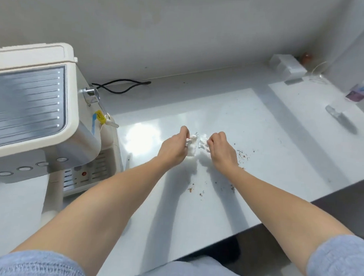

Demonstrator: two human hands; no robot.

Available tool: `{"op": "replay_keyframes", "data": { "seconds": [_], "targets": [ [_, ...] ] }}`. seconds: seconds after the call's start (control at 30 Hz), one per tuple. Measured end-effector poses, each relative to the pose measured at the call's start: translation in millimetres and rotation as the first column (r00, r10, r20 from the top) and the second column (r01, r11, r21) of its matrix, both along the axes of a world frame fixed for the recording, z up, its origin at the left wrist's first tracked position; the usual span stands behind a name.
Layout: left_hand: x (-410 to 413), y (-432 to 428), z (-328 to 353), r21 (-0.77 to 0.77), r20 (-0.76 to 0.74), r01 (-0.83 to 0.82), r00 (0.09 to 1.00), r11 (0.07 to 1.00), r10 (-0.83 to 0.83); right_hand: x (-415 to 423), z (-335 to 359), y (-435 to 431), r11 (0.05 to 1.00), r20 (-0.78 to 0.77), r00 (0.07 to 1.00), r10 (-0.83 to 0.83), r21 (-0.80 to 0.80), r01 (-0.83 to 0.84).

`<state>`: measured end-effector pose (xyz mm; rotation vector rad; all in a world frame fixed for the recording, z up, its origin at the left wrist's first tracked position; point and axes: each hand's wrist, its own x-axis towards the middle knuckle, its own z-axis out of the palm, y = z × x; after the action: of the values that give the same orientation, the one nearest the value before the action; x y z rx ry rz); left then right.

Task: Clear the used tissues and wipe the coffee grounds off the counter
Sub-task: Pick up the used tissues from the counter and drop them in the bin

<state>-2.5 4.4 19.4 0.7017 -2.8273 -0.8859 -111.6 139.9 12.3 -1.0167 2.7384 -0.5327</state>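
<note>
Both hands meet over the middle of the white surface point(226, 211), each curled nearly closed around a crumpled tissue. The left hand point(173, 147) pinches the left tissue point(192, 147) between its bent fingers and thumb, with the wad resting on the surface. The right hand point(222, 149) grips the right tissue point(203, 141) the same way, fingers folded inward. The two wads sit just beside each other, almost touching, and only a narrow gap separates the knuckles.

Coffee grounds point(243, 157) lie scattered just right of the right hand, and a second sprinkle point(191, 189) sits nearer, between the two forearms, with a few specks under the right forearm.

On the left, a cream coffee machine point(33, 112) stands close to the left forearm, its steam wand point(99, 108) pointing toward the hands. A black cable point(121, 87) loops along the far wall behind it. The stretch between the machine and the hands is bare and brightly lit. To the right, open surface runs to the far right corner, where a clear box point(287, 66), a small packet point(359, 92) and a clear cylindrical item point(340, 118) lie well apart from the hands. The near edge of the surface cuts diagonally across the lower right, close under the right forearm, with dark floor beyond it.
</note>
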Motion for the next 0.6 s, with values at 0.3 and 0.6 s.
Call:
{"op": "replay_keyframes", "data": {
  "seconds": [0.3, 0.6],
  "targets": [
    [-37, 104, 13, -0.037, 0.013, 0.308, 0.951, 0.951, -0.308, 0, 19, 132, 0.946, -0.01, 0.947, -0.321, -0.049, 0.32],
    [-29, 232, -10, -0.027, 0.157, 0.647, 0.756, 0.762, -0.636, 53, -16, 273, 0.789, -0.005, 0.79, -0.613, 0.051, 0.613]
  ]
}}
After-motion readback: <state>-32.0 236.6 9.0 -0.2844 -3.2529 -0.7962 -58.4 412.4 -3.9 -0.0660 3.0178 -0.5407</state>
